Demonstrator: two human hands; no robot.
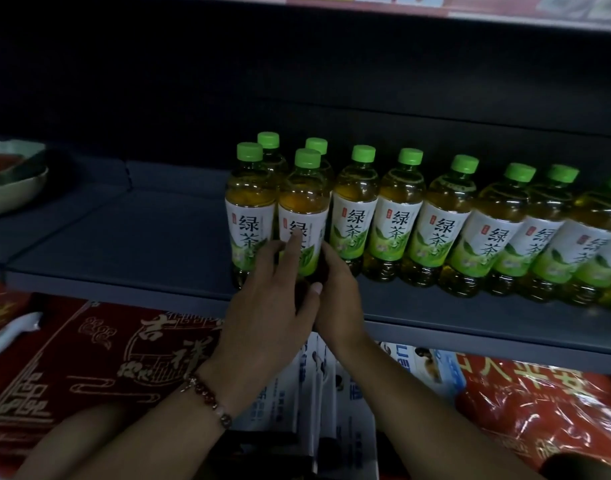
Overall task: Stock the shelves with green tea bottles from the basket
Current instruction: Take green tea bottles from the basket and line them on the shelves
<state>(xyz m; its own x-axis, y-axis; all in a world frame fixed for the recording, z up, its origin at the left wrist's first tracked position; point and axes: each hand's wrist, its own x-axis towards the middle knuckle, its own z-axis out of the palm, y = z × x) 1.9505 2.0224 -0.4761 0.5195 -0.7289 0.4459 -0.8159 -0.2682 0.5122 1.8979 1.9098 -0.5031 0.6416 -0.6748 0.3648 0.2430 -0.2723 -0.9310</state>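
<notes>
Several green tea bottles with green caps and white-green labels stand in a row on the dark grey shelf, running from the middle to the right edge. Both hands wrap the base of the front bottle near the row's left end. My left hand, with a bead bracelet on its wrist, touches its label with a raised finger. My right hand holds its right side. A second bottle stands just left of it, and two more stand behind. The basket is out of view.
Pale bowls sit at the shelf's far left, with bare shelf between them and the bottles. Below the shelf lie a red patterned box, white-blue boxes and red plastic-wrapped goods. Another shelf edge runs overhead.
</notes>
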